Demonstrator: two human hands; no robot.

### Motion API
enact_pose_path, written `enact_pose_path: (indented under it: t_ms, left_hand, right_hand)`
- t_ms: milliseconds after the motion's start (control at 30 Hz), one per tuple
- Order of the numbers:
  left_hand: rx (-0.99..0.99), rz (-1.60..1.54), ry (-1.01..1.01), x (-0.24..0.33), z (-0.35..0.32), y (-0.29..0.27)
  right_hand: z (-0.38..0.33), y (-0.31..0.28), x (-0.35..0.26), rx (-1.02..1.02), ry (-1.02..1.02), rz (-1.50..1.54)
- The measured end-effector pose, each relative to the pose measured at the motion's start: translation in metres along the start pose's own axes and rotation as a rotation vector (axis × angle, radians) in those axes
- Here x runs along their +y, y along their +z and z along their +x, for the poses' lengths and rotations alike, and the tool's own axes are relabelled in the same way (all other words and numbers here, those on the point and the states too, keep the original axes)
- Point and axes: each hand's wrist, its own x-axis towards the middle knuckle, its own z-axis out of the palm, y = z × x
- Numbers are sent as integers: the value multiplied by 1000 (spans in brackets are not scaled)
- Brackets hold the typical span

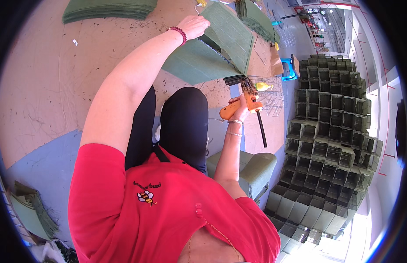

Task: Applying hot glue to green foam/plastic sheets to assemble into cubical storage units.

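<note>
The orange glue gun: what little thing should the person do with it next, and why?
Perhaps nudge the orange glue gun slightly toward the corner joining the raised green panel and lower green panel. The right hand already holds its front end near there, and the left hand holds the raised panel's far corner.

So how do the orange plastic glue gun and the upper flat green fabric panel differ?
The orange plastic glue gun is chunky; the upper flat green fabric panel is broad and thin. The right hand holds the gun, the left hand the panel's edge. Both are hand-held.
</note>
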Motion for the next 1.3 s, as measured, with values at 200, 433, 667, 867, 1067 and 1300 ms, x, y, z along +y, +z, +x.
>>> enact_pose_path:
  t_ms: [200, 433, 667, 867, 1067, 1300]
  left_hand:
    - [23, -3, 6, 2, 1, 0]
    - [19, -19, -21, 3, 1, 0]
    - [26, -26, -31, 3, 0, 1]
    - [-27, 6, -42, 5, 2, -2]
    - [67, -25, -2, 3, 1, 2]
    - [60, -28, -14, 3, 1, 5]
  right_hand:
    - [2, -1, -2, 4, 0, -12]
    - [0, -1, -4, 0, 30, 4]
    - [-3, 2, -12, -11, 59, -31]
    - [-5, 6, -16, -9, 70, -35]
    - [-9, 11, -19, -2, 73, -51]
    - [-7, 8, -17, -32, 72, -48]
